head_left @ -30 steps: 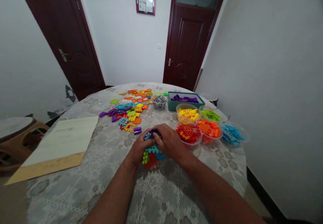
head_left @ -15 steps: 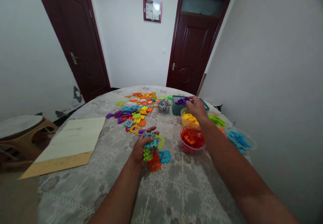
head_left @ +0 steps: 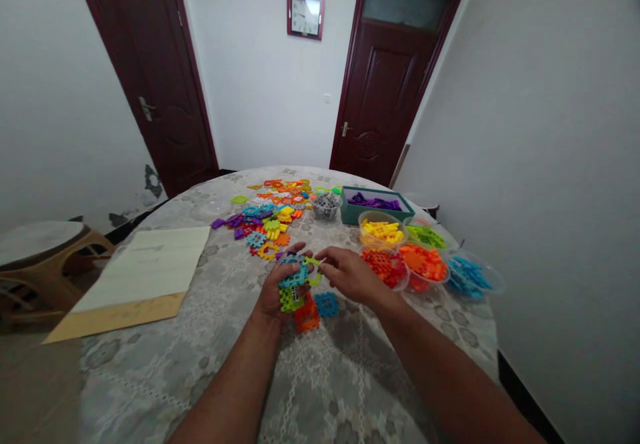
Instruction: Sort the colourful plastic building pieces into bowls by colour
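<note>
My left hand [head_left: 274, 288] is wrapped round a joined cluster of interlocking plastic blocks [head_left: 295, 276], with blue, yellow-green and grey notched pieces showing. My right hand [head_left: 345, 272] has come up to the right side of this cluster, thumb and fingers pinched at a yellow-green piece [head_left: 315, 277]. Whatever lies between those fingertips is too small to make out. An orange-red notched piece [head_left: 307, 315] and a flat blue piece [head_left: 327, 304] are just below and to the right of the cluster; whether they join it I cannot tell.
A teal box [head_left: 351, 212] of purple pieces stands at the back right. Before it are clear tubs of yellow [head_left: 383, 232], red [head_left: 384, 267], orange [head_left: 424, 263], green [head_left: 426, 236] and blue pieces [head_left: 468, 276]. Mixed loose pieces [head_left: 273, 225] lie centre-left, and paper [head_left: 145, 267] lies at left.
My right hand has left the teal box of purple pieces and moved down and left to the block cluster. My left hand keeps hold of the cluster, nearly in place.
</note>
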`<state>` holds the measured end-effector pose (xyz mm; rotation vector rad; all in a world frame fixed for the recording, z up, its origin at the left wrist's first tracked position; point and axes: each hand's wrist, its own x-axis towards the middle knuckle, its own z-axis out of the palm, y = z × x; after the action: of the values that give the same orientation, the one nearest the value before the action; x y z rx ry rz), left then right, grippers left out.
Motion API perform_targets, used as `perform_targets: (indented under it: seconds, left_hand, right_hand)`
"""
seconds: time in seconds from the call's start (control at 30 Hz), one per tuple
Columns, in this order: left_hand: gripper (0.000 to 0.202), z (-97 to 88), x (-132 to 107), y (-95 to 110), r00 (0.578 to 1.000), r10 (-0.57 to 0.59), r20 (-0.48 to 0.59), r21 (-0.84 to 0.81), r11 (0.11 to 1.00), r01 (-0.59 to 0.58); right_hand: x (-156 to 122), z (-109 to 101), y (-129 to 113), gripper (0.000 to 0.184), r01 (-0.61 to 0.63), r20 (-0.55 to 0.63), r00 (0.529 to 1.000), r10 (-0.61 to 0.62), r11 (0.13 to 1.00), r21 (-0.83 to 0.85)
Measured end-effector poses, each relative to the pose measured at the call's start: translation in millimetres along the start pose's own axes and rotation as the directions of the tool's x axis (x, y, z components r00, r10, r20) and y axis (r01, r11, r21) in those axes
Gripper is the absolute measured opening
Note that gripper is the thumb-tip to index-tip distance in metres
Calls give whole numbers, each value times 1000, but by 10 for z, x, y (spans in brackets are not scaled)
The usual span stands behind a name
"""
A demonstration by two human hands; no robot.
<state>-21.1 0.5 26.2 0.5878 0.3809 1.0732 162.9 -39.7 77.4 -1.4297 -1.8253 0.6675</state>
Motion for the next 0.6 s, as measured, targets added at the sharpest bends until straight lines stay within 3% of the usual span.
perform_targets:
  seconds: [0.17,0.3,0.4,0.47,0.6]
  left_hand:
    - [61,-6,31,-18,1000,3,-11,37,999,-2]
    - [60,2,62,-29,999,-13,-53,89,996,17]
    - [59,-2,86,-30,995,-24,-98,107,994,34]
    - [57,-10,98,-33,994,-22,-104,101,994,32]
    - [55,-37,114,-51,996,-20,-84,95,995,28]
  right_hand:
    - [-28,28,12,23,-115,-20,992,123,966,232]
    - [-67,-175,18,23,-98,-142,983,118,985,139]
    - [-61,-523,141,26,-78,-296,952,73,997,-7]
    - [-48,-854,315,27,-110,-437,899,37,984,-143]
    - [-54,-1600,789,31,-356,-630,776,30,845,-398]
